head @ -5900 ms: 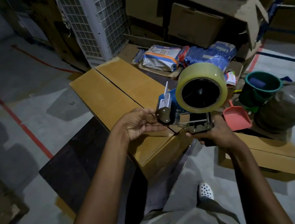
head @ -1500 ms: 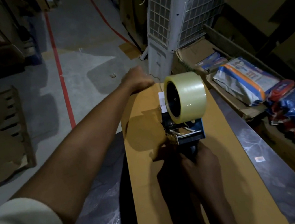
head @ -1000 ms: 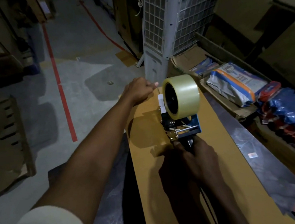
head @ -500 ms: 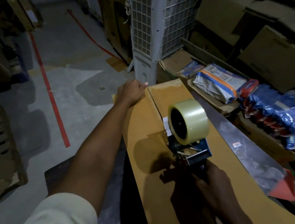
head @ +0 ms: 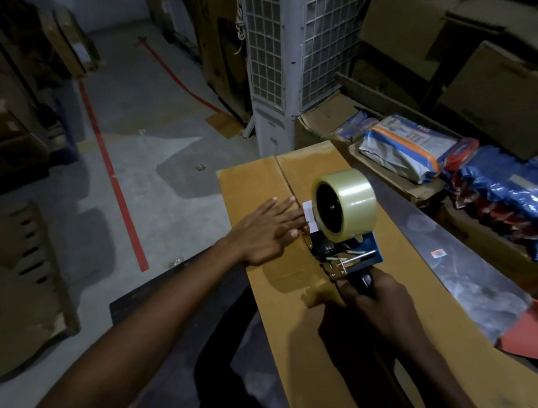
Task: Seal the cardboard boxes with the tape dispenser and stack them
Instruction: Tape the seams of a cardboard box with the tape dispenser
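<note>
Gripping the handle of the tape dispenser [head: 347,227], the right hand [head: 376,297] has its fingers curled around it; the dispenser sits on the centre seam of the long cardboard box [head: 254,185]. The left hand [head: 265,235] lies flat, fingers straight, pressing the box top just beside the dispenser's front end and clear tape roll [head: 353,207]

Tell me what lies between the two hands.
Head view: a bare patch of the box and the metal front of the tape dispenser, between left hand and right hand.
</note>
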Motion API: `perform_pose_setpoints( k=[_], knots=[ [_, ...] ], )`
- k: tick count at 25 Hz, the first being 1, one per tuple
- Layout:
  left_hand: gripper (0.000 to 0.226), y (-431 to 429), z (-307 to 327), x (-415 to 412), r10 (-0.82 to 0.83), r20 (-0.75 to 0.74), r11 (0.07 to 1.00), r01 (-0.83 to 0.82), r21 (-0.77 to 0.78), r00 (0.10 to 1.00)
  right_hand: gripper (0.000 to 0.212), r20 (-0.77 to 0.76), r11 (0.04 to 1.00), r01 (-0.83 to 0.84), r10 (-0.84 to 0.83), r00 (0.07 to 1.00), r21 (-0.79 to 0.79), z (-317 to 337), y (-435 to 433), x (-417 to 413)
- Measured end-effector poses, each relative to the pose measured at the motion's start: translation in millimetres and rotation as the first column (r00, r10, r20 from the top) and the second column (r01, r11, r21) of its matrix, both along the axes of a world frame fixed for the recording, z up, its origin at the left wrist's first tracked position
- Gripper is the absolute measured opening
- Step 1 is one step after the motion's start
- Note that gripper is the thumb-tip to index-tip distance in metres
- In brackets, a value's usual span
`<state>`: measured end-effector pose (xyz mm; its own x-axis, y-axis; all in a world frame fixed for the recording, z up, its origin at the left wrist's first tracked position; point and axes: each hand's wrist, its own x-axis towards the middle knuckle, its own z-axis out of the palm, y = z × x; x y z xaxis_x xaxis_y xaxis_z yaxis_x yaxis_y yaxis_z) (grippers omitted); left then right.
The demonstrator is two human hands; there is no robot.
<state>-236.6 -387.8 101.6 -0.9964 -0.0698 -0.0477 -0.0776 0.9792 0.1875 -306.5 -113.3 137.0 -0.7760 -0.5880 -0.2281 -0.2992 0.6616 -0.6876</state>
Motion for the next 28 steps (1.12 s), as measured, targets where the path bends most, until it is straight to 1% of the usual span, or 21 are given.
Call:
perform_pose_setpoints(
  k=[1, 3, 6, 9, 12, 16, 18, 20, 22, 25, 26, 28],
  knots=[
    [0.049, 1.9, -0.6, 3.1, -0.008, -0.006, 1.000, 0.008, -0.003, 1.000, 0.026, 0.005, 1.000, 0.009, -0.009, 1.000, -0.016, 0.5, -0.1, 0.2],
    [0.050, 2.3, 1.5, 2.2, 0.021, -0.030, 0.999, -0.019, 0.040, 0.999, 0.026, 0.011, 0.999, 0.008, -0.008, 1.000, -0.035, 2.7, 0.1, -0.1],
    [0.049, 4.3, 2.2, 1.8, 0.078, -0.066, 0.993, -0.072, 0.089, 0.995, 0.029, 0.005, 1.000, -0.017, 0.017, 1.000, -0.002, 6.2, 2.0, -1.0],
    [0.048, 8.5, 2.8, 4.8, 0.099, -0.072, 0.992, -0.094, 0.081, 0.992, 0.029, -0.018, 0.999, -0.036, 0.036, 0.999, 0.026, 13.8, 15.4, 8.6],
    [0.046, 11.0, 6.5, 4.0, 0.115, -0.058, 0.992, -0.112, 0.054, 0.992, 0.024, -0.063, 0.999, -0.037, 0.039, 0.997, 0.031, 14.0, 42.9, 26.5],
    [0.047, 11.9, 4.6, 5.0, 0.116, -0.050, 0.993, -0.114, 0.038, 0.992, 0.029, -0.141, 0.993, -0.067, 0.079, 0.987, 0.093, 4.5, 88.0, 45.5],
    [0.048, 15.8, 5.4, 4.8, 0.124, -0.053, 0.992, -0.122, 0.036, 0.991, 0.033, -0.133, 0.992, -0.064, 0.078, 0.988, 0.110, 2.2, 104.0, 49.9],
    [0.049, 31.3, 8.6, 5.1, 0.136, -0.046, 0.990, -0.135, 0.031, 0.990, 0.026, -0.117, 0.996, -0.040, 0.049, 0.992, 0.079, 0.5, 110.3, 50.8],
    [0.049, 64.0, 9.3, 10.7, 0.086, -0.033, 0.996, -0.085, 0.029, 0.996, 0.020, -0.097, 0.999, -0.007, 0.010, 0.995, 0.032, 1.6, 111.7, 51.6],
    [0.045, 109.8, 1.4, 32.2, -0.056, -0.104, 0.987, 0.071, 0.141, 0.993, 0.021, -0.068, 1.000, 0.026, -0.027, 0.997, -0.016, 2.6, 111.3, 52.7],
    [0.044, 114.8, 0.1, 36.7, -0.077, -0.121, 0.981, 0.096, 0.166, 0.990, 0.019, -0.056, 0.999, 0.034, -0.035, 0.998, -0.016, 4.3, 111.1, 53.2],
    [0.045, 109.8, 3.9, 36.6, -0.043, -0.089, 0.981, 0.059, 0.183, 0.995, 0.020, -0.038, 0.999, 0.044, -0.045, 0.998, -0.015, 7.2, 110.4, 54.2]
  ],
)
